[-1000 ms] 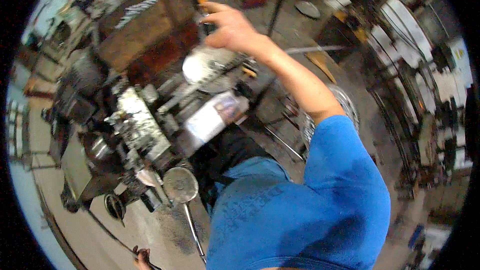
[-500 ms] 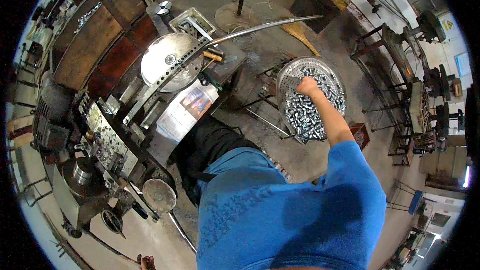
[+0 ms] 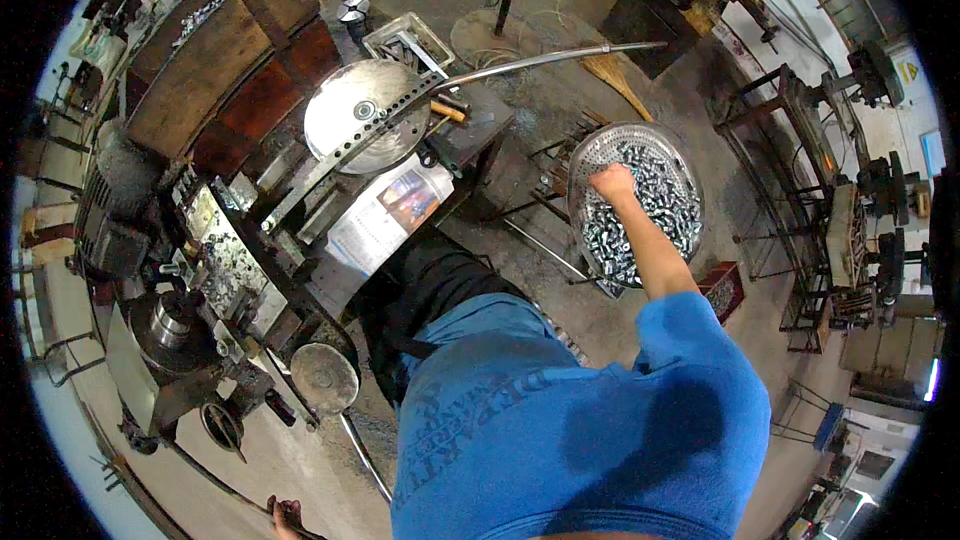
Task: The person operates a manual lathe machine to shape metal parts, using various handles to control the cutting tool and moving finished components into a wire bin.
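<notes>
My right hand is closed over the left side of a round perforated metal pan, its arm stretched out from the blue sleeve. Small shiny metal parts fill most of the pan. Whatever the fingers hold, if anything, is hidden beneath the hand. Down at the lower edge, my left hand is wrapped round a long dark lever that runs out from the machine on the left. Only part of this hand shows.
A workbench machine carries a round metal disc, a perforated bar and a printed sheet. A long curved rod reaches out over the floor. A broom lies behind the pan, a red box beside it.
The view has shifted slightly, so the scene sits a little lower and further right. My right hand stays at the pan's left part; more of my left hand shows on the lever.
</notes>
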Demonstrator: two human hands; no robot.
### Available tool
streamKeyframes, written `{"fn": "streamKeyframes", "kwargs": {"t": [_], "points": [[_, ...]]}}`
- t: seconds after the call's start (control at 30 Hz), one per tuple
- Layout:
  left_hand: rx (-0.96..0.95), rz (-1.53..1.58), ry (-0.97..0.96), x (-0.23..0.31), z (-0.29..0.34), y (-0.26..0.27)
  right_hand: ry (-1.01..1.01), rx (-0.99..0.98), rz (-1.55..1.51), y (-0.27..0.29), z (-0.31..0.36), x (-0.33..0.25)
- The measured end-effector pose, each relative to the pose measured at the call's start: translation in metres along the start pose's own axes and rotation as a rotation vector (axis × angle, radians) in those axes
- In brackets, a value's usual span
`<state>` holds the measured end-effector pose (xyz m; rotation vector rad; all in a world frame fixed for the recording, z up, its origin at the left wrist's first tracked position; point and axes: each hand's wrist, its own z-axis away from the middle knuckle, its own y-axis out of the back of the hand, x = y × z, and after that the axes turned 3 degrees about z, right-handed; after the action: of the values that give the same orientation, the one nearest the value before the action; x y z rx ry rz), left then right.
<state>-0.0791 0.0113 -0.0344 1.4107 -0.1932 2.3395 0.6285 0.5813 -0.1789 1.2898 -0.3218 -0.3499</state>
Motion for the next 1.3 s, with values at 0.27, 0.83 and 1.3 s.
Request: {"fn": "streamKeyframes", "kwargs": {"t": [0.27,0.83,1.3], "points": [[-0.008,0.026,0.004,-0.004,-0.001,0.004,0.053,0.08,-0.07,-0.012,0.005,0.018],[0.077,-0.068,-0.089,0.0,0.019,0.009,0.726,-0.007,-1.247,0.101,0.067,-0.061],[0.421,-1.016,-0.305,0.006,0.059,-0.011,2.246,0.28,-0.307,0.219,0.388,-0.453]]}}
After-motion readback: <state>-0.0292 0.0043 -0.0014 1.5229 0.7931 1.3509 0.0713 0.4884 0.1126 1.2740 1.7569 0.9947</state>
